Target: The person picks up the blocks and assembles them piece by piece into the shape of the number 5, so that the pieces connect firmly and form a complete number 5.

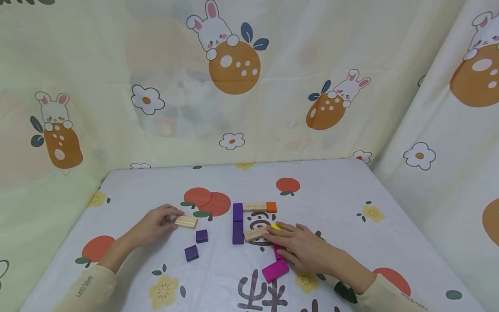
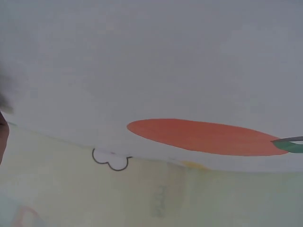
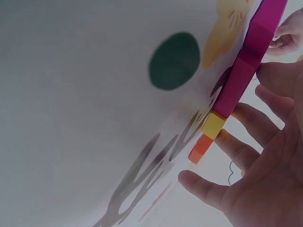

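Observation:
My left hand pinches the near end of some pale wooden blocks, which lie side by side. Fingers spread and fairly straight, my right hand rests over a wooden block, a yellow block and a magenta block. Another magenta block lies nearer, set at an angle. In the right wrist view, the fingers lie along the row of magenta, yellow and orange blocks. Only a sliver of the left hand shows in the left wrist view.
Two purple blocks form a line, with a wooden block and an orange block extending from its far end. Two dark purple cubes lie between the hands. Behind the printed tablecloth hangs a patterned curtain.

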The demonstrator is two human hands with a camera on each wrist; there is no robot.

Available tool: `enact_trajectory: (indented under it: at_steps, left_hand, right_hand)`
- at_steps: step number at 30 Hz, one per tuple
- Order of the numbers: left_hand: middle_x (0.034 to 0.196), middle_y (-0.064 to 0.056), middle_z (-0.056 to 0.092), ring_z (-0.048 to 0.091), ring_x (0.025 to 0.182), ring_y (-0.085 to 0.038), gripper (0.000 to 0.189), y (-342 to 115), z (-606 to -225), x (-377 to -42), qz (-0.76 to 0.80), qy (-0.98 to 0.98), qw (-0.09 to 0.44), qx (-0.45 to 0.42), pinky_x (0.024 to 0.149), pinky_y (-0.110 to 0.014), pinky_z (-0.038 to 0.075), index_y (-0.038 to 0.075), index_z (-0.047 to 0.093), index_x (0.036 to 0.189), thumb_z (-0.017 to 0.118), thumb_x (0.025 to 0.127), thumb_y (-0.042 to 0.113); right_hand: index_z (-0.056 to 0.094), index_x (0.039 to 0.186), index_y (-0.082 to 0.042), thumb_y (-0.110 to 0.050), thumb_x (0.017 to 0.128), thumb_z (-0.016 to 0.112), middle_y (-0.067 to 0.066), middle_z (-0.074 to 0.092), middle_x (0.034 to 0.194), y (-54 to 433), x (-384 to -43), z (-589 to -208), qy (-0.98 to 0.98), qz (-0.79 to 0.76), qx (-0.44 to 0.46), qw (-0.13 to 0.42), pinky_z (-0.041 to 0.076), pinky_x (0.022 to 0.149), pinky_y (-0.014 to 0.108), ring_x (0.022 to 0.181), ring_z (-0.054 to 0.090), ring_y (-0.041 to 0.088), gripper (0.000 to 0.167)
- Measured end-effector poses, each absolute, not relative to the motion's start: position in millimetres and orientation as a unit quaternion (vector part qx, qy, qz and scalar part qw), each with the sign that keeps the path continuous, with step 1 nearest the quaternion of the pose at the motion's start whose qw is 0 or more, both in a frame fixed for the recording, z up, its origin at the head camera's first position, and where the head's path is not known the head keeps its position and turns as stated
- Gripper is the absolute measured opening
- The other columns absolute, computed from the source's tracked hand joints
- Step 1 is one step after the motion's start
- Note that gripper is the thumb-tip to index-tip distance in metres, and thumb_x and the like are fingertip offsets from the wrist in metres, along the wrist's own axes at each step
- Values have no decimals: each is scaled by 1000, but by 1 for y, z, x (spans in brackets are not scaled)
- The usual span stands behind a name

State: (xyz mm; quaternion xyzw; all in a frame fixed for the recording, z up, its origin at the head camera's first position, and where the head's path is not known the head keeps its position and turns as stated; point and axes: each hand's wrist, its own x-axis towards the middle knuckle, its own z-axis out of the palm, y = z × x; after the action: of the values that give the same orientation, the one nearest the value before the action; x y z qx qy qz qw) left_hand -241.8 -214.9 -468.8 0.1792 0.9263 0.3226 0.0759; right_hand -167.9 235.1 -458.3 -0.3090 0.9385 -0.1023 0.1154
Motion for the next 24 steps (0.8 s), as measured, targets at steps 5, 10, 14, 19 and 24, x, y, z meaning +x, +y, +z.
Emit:
enact_trajectory:
  at_steps: [5,10,14,19,24]
  left_hand:
    - [122,-9,67,55,98,-19,36,-217,-472,-244,325,926,67,179,77,-19,47,10,75,127,78,92,3]
    - [117,-7,67,55,96,-18,34,-218,-473,-243,321,929,61,176,76,-20,47,10,74,126,78,93,3]
    - [114,-6,66,55,95,-17,34,-219,-471,-242,319,930,61,171,75,-20,46,11,73,127,77,94,4]
    - [115,-7,66,56,95,-17,33,-221,-470,-240,321,930,61,167,76,-20,47,12,72,127,76,95,5]
    - [115,-6,65,57,96,-18,33,-222,-470,-240,335,927,70,157,77,-21,50,14,70,129,74,97,5]
  right_hand:
    - [41,163,-36,-34,107,60,-5,44,170,235,-168,-459,938,-101,-314,111,38,120,70,161,34,33,59]
    - [41,163,-36,-34,107,60,-5,45,169,236,-169,-459,937,-99,-316,107,38,120,70,161,35,33,59]
    - [41,163,-36,-34,107,60,-5,45,169,236,-169,-459,937,-99,-317,109,38,121,70,161,35,33,59]
    - [42,163,-34,-33,107,60,-4,46,169,236,-169,-458,936,-104,-318,112,37,122,68,160,36,34,59]
    - [42,163,-33,-32,108,60,-5,45,169,236,-168,-458,934,-107,-325,107,37,123,66,160,36,34,58]
